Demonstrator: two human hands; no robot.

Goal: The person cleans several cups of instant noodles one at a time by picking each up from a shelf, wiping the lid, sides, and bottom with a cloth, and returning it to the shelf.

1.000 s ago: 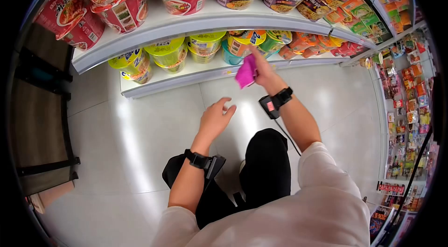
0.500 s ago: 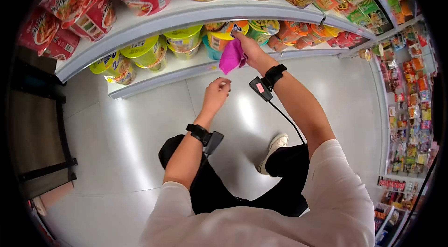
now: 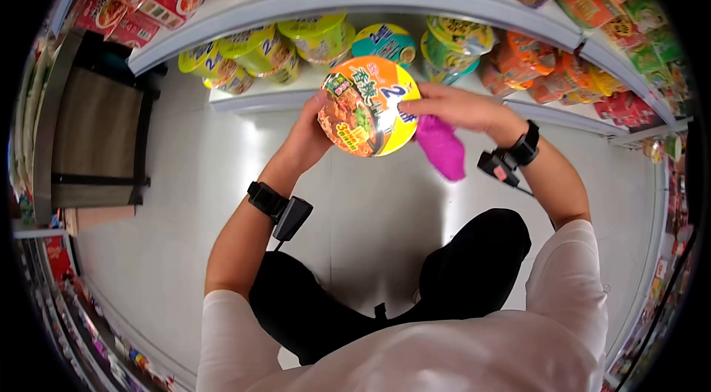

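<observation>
An orange and yellow instant noodle tub (image 3: 368, 107) is held off the shelf, its printed lid facing up toward me. My left hand (image 3: 306, 133) is closed on its left side, fingers partly hidden beneath. On the opposite side my right hand (image 3: 461, 108) grips the rim, with the thumb lying over the lid. A magenta cloth (image 3: 442, 148) hangs down from under that same hand. Behind the tub, a teal-lidded noodle tub (image 3: 385, 44) sits on the lower shelf.
The lower shelf (image 3: 255, 102) carries green-lidded tubs (image 3: 318, 35) at left and orange tubs (image 3: 524, 59) at right. Above it, the upper shelf's edge (image 3: 370, 3) juts out over them, bearing red and purple tubs. A dark-framed brown stand (image 3: 96, 122) is at left.
The orange tub has come off the lower shelf toward me. My left hand has risen from over the floor and taken hold of it. The magenta cloth has moved right with my right hand.
</observation>
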